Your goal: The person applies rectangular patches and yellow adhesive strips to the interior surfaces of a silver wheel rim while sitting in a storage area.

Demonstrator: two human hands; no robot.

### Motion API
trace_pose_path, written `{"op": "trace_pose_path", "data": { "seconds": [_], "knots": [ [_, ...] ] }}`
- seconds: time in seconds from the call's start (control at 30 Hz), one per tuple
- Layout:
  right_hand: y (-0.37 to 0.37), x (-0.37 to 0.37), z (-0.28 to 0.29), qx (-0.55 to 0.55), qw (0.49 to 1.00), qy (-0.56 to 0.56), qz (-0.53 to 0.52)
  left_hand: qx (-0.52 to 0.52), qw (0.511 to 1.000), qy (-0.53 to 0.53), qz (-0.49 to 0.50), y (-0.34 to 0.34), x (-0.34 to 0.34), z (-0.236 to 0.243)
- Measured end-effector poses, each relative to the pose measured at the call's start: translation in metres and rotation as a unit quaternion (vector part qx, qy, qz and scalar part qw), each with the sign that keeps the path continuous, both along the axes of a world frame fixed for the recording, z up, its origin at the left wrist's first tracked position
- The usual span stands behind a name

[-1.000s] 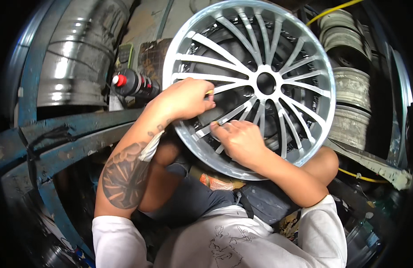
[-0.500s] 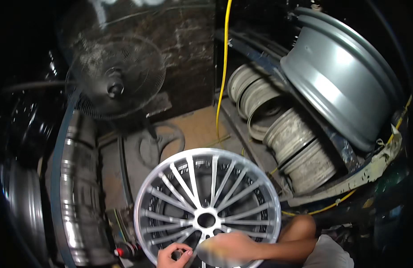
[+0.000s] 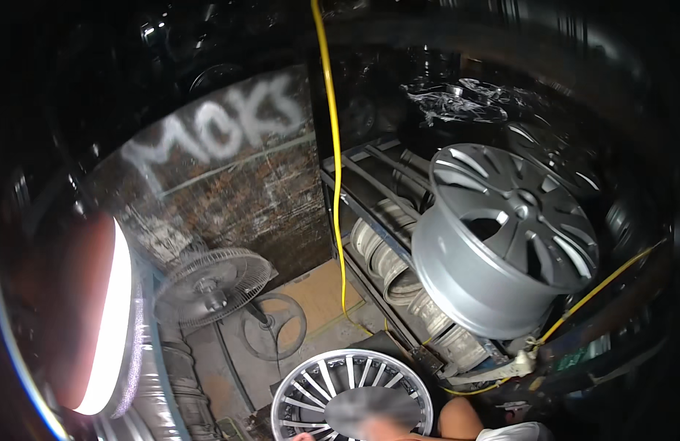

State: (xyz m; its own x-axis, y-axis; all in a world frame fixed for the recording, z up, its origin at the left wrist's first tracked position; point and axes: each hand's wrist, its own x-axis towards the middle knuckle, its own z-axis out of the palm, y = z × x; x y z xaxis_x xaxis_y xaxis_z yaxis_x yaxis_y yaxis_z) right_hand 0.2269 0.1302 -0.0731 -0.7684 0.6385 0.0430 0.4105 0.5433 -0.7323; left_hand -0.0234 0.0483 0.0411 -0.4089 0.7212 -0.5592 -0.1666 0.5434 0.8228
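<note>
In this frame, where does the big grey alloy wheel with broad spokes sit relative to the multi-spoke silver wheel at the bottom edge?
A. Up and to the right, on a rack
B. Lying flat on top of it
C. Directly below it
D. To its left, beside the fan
A. The big grey wheel rests tilted on the rack of rims at upper right, while the multi-spoke silver wheel is at the bottom centre.

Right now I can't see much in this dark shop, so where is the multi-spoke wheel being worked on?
The multi-spoke wheel sits at the bottom centre of the head view, just right of the fan and below-left of the big grey wheel on the rack.
</note>
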Motion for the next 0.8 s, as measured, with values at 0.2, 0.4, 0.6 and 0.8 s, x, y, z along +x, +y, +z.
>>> {"op": "trace_pose_path", "data": {
  "seconds": [0.2,0.4,0.6,0.8],
  "knots": [
    [-0.076,0.042,0.102,-0.139,0.969,-0.088,0.186,-0.104,0.973,-0.139,-0.150,-0.017,0.075,0.091],
    [0.005,0.053,0.194,-0.137,0.947,-0.254,0.141,-0.178,0.931,-0.225,-0.228,-0.040,0.086,0.179],
    [0.018,0.047,0.157,-0.150,0.930,-0.304,-0.144,-0.091,0.945,-0.019,-0.314,-0.023,0.068,0.157],
    [-0.128,0.146,0.283,-0.075,0.884,-0.097,-0.451,-0.004,0.943,-0.162,-0.291,0.000,0.042,0.139]
  ]
}}
